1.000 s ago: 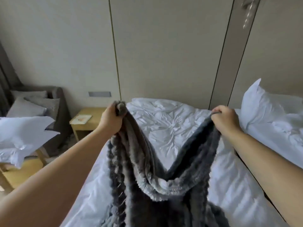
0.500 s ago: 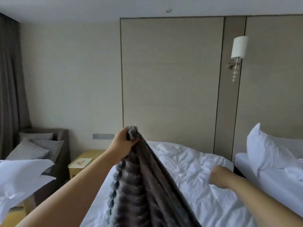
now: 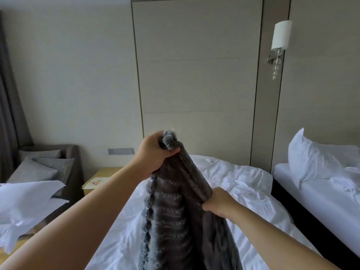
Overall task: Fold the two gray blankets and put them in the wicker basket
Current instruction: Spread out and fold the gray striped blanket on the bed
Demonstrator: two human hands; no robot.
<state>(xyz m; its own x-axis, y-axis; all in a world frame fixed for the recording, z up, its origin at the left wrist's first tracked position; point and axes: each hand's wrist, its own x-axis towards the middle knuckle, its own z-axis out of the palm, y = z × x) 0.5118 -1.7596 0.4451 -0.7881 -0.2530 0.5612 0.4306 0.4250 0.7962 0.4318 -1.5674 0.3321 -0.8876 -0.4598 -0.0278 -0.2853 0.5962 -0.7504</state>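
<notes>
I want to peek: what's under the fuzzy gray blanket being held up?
The gray blanket hangs over a rumpled white duvet. The part right beneath its folds is covered, so anything lying there is hidden.

I see free room over the bed (image 3: 243, 182) right of and behind the hanging blanket (image 3: 175, 211), up to the wall panel (image 3: 198, 84). Left is tight: white bedding (image 3: 29, 201) and nightstand (image 3: 110, 171) close by. Right, narrow dark gap, then 2nd bed (image 3: 321, 207) w/ pillow (image 3: 311, 158).
</notes>
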